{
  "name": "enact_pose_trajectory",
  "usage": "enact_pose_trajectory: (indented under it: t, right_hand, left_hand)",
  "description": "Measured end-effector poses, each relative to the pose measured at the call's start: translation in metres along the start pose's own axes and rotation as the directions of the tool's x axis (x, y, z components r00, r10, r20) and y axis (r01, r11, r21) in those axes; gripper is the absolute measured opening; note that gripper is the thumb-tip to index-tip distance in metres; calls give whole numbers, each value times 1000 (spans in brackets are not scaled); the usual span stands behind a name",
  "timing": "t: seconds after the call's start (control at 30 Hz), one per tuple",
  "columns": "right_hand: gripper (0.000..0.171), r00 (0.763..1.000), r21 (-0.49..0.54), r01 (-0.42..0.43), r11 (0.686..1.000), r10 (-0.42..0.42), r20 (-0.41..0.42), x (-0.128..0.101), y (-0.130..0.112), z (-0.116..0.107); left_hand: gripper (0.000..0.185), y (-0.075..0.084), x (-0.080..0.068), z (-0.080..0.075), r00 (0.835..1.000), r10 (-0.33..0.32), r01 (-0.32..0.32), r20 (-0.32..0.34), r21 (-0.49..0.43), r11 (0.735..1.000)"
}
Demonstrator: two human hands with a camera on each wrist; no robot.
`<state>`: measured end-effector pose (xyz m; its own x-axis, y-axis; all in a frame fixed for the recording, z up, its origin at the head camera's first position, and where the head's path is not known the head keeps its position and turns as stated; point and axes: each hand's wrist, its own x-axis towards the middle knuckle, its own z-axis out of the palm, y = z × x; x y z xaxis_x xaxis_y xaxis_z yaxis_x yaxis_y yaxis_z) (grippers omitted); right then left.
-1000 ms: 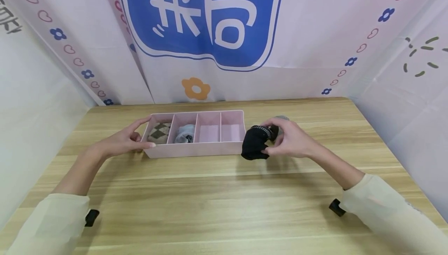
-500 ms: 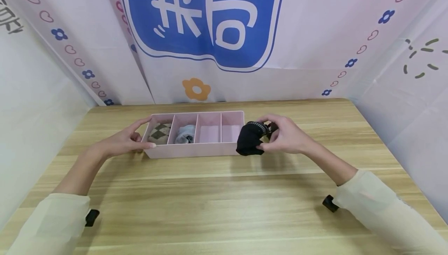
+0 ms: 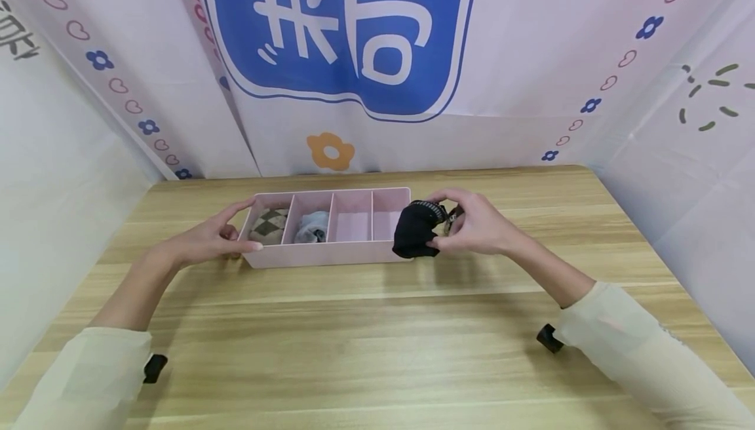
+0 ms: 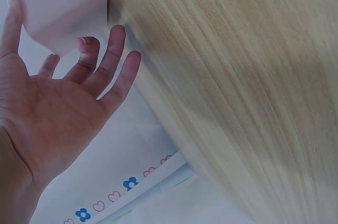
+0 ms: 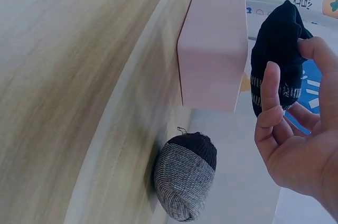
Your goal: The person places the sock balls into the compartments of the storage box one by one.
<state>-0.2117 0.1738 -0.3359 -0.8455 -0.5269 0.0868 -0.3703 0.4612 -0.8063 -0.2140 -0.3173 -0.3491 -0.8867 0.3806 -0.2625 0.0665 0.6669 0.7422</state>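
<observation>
Currently: black sock (image 3: 415, 230) held over right end of pink box (image 3: 324, 255)

Sock clamped between thumb and fingers of the right hand (image 3: 480, 223), above the box's right-end rim; contact with rim cannot be told. Long axis slanted: plain end points left and toward the front edge of the worktop (image 3: 354, 338), banded end right and toward the rear edge.

Vs. 1.0 s earlier: sock and right hand shifted left, covering more of the rightmost compartment in head view. Left hand (image 3: 209, 236) unchanged, thumb and forefinger gripping the box's left end at its corners, other fingers apart.

Grey sock (image 5: 185, 179), dark at one end, lies on worktop near the box's right end. Checked sock (image 3: 268, 223) in leftmost compartment; pale grey-blue sock (image 3: 312, 223) in the next. Box near worktop's rear edge, roughly parallel to it.

Worktop light, wood-grained. Behind: white backdrop (image 3: 519, 76), blue panel (image 3: 330, 82), orange flower (image 3: 318, 149).
</observation>
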Motion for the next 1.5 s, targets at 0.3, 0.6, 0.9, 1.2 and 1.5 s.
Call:
enact_pose_trajectory:
  t: [0.3, 0.6, 0.9, 1.2, 1.5]
  right_hand:
    - [65, 1000, 41, 8, 999, -8, -3, 6, -4, 1]
    - [66, 1000, 74, 8, 997, -8, -4, 13, -9, 4]
    - [68, 1000, 70, 10, 997, -9, -5, 20, -13, 8]
    - [67, 1000, 88, 4, 996, -4, 6, 31, -17, 12]
    - [66, 1000, 104, -16, 994, 15, 10, 42, -20, 15]
  left_hand:
    - [100, -1, 0, 0, 1000, -6, 6, 9, -11, 1000]
    - [101, 1, -1, -1, 1000, -11, 11, 15, -15, 1000]
    - [101, -1, 0, -1, 1000, -14, 15, 14, -21, 1000]
    - [101, -1, -1, -1, 1000, -14, 14, 13, -16, 1000]
    - [101, -1, 0, -1, 999, -31, 31, 17, -2, 1000]
